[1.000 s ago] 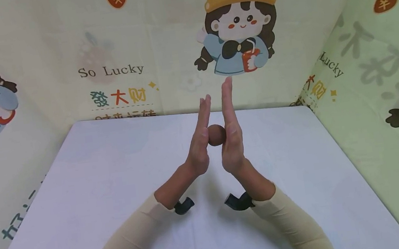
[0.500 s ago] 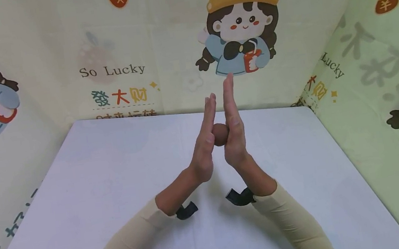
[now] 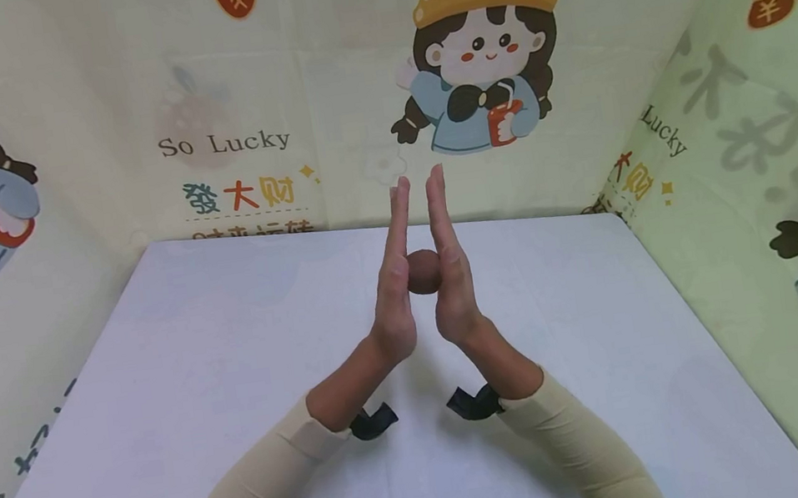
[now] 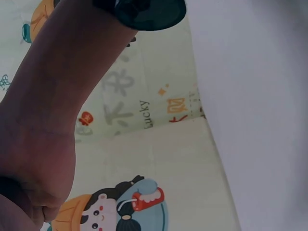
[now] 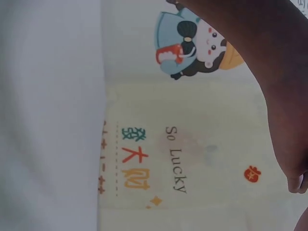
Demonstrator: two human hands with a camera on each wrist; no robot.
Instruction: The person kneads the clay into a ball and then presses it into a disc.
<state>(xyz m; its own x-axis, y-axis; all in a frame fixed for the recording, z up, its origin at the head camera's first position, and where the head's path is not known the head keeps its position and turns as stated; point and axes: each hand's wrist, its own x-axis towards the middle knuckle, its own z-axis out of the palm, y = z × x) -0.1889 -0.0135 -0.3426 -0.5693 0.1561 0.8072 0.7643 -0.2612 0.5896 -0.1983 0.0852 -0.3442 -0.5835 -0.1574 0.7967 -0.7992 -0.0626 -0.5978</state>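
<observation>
A small brown ball (image 3: 424,272) sits between two upright palms in the head view, above the white table. My left hand (image 3: 393,292) presses on its left side, fingers straight and pointing up and away. From the other side my right hand (image 3: 455,284) touches the ball, its fingers straight too. Both sets of fingertips stand nearly level, with a narrow gap between the hands. Part of the left hand (image 4: 36,168) shows at the edge of the left wrist view, and part of the right hand (image 5: 293,139) in the right wrist view.
The white table (image 3: 230,347) spreads below the hands. A printed cloth backdrop (image 3: 337,64) with cartoon figures and lettering stands behind it and along both sides. Dark wrist straps (image 3: 374,422) stick out below the cuffs.
The right fingertips reached well beyond the left ones half a second ago; now they are nearly level. The right hand has drawn back and left, and the ball has shifted slightly left between the palms.
</observation>
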